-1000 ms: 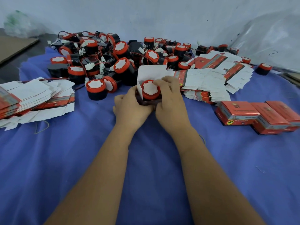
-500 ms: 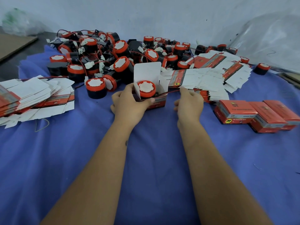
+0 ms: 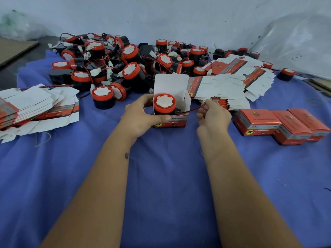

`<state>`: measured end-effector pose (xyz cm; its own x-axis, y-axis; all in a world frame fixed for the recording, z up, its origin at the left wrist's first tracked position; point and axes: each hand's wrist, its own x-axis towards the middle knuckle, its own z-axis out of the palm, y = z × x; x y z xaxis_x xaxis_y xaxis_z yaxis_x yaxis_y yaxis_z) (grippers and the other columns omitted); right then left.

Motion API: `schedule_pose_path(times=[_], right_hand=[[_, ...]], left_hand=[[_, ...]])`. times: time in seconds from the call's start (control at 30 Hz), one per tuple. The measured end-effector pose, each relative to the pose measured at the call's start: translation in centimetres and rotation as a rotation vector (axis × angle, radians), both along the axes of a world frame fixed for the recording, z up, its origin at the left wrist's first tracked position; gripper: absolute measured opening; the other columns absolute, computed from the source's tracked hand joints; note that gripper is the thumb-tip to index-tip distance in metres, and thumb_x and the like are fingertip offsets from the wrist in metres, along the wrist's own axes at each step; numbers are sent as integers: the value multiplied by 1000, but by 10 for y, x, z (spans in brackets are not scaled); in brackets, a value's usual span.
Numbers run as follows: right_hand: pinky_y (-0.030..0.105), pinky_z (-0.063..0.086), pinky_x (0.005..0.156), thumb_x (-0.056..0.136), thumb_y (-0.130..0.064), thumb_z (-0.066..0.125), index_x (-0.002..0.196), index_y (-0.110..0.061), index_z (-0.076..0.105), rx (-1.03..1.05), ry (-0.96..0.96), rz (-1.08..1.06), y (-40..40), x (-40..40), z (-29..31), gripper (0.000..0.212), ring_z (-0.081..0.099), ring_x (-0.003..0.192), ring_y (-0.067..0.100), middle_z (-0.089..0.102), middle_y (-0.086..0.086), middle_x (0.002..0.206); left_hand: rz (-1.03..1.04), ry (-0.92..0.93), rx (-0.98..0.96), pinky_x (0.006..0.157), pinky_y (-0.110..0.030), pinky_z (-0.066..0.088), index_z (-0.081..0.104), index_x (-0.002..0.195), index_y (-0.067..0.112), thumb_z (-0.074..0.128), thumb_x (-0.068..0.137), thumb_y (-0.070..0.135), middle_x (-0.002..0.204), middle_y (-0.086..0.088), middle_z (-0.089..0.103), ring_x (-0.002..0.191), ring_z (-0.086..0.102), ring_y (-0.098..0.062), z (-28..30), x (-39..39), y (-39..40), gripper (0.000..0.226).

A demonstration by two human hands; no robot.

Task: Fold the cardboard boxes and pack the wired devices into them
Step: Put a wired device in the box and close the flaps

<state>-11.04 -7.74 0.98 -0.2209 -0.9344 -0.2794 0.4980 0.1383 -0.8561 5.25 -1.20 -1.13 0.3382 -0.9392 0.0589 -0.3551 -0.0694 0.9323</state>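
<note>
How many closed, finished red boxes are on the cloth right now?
3, in a row at the right on the blue cloth: nearest closed red cardboard box, middle one, far-right one. More could lie out of frame.

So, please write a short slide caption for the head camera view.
Left hand holds an open box with a wired device inside; right hand pinches its wire.

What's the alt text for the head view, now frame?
A left hand grips an open red carton holding a red-capped buzzer, while the right hand pinches its wire outside the box. Loose buzzers, flat cartons and closed boxes surround them on blue cloth.
</note>
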Motion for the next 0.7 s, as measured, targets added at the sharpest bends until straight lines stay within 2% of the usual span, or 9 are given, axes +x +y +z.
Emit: schedule_pose_path(times=[0.07, 0.13, 0.27, 0.4, 0.47, 0.57, 0.63, 0.7], right_hand=[[19, 27, 37, 92, 0, 57, 98, -2, 57, -18, -14, 4, 2, -2, 2, 6, 36, 41, 8, 57, 5, 65], [20, 25, 37, 90, 1, 58, 95, -3, 56, -67, -16, 5, 5, -2, 7, 8, 33, 42, 9, 60, 8, 68], [18, 30, 39, 89, 4, 62, 105, -9, 50, -255, -188, 133, 11, 2, 18, 24, 41, 42, 7, 61, 12, 73], [16, 42, 48, 88, 8, 61, 128, -7, 46, -392, -273, 356, 17, 6, 23, 45, 48, 49, 7, 60, 10, 81], [16, 46, 53, 88, 10, 59, 123, -4, 50, -450, -224, 360, 16, 4, 23, 38, 52, 53, 7, 57, 6, 77], [19, 50, 63, 93, 8, 55, 100, -5, 62, -550, -32, 333, 13, 0, 20, 16, 59, 63, 11, 59, 4, 78], [23, 53, 70, 93, 8, 55, 89, -6, 63, -608, 80, 304, 14, -1, 19, 17, 66, 72, 16, 64, 7, 81], [25, 55, 75, 90, 12, 55, 83, -7, 65, -658, 233, 280, 15, 0, 20, 22, 68, 76, 16, 66, 14, 86]], left_hand=[[-5, 14, -19, 114, -46, 37, 55, 129, 35, 90, 67, 37, 131, 11, 59, 137, 39, -19, -2, 2, -1, 71], [11, 18, -15, 112, -47, 38, 54, 132, 32, 89, 70, 34, 131, 10, 59, 137, 39, -21, -3, 3, -2, 71], [25, 21, -13, 112, -48, 39, 53, 133, 32, 88, 71, 36, 130, 11, 59, 137, 38, -21, -1, 1, 0, 71], [15, -1, -20, 112, -47, 39, 56, 131, 32, 88, 70, 36, 126, 13, 61, 134, 41, -22, 2, 0, 2, 69], [-21, -13, -23, 111, -44, 40, 57, 130, 30, 89, 69, 33, 126, 14, 62, 130, 47, -15, 4, 0, 3, 69], [-146, -18, 4, 107, -37, 44, 59, 126, 33, 88, 60, 37, 124, 16, 64, 116, 56, -5, 10, 0, 8, 73], [-204, -26, 18, 101, -33, 49, 58, 119, 39, 85, 54, 44, 121, 17, 65, 112, 59, -6, 13, -1, 9, 71], [-213, -6, 9, 95, -26, 49, 58, 113, 42, 86, 60, 38, 118, 18, 66, 109, 61, -1, 12, -1, 9, 60]])
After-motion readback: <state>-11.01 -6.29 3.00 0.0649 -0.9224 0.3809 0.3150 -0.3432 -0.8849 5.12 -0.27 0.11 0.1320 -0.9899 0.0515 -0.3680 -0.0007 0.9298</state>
